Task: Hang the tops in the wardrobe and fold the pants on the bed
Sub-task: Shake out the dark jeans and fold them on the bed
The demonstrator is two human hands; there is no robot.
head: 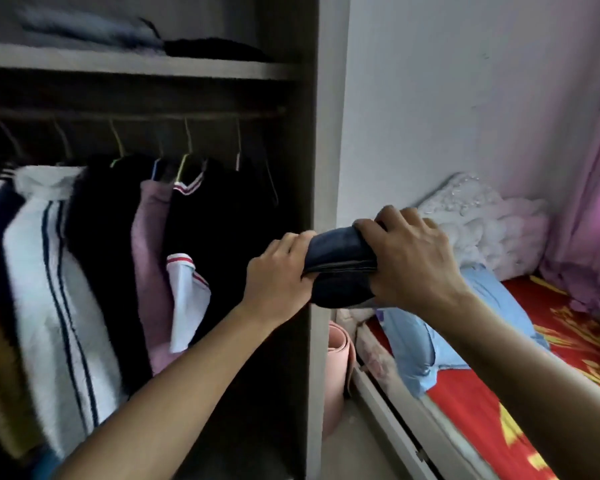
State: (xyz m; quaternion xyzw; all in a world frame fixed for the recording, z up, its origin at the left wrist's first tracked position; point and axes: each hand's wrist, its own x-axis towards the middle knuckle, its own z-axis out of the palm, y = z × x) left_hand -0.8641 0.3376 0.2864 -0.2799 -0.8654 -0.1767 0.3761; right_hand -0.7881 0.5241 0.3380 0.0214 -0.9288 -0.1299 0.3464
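While both arms reach forward, the left hand (278, 268) and right hand (411, 258) grip folded dark pants (340, 268) between them beside the wardrobe (321, 133).

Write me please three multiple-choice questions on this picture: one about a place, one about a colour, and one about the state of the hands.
1. Where does the light blue garment lie?
A. on a wardrobe shelf
B. on the bed
C. on the floor

2. What colour is the folded garment held in front of the person?
A. white
B. pink
C. dark blue

3. What are the left hand and the right hand doing?
A. both grip the folded garment
B. both hang open
C. only the left hand holds it

Answers:
1 B: it lies spread on the bed.
2 C: the cloth between the hands is dark blue.
3 A: each hand's fingers curl round one end of it.
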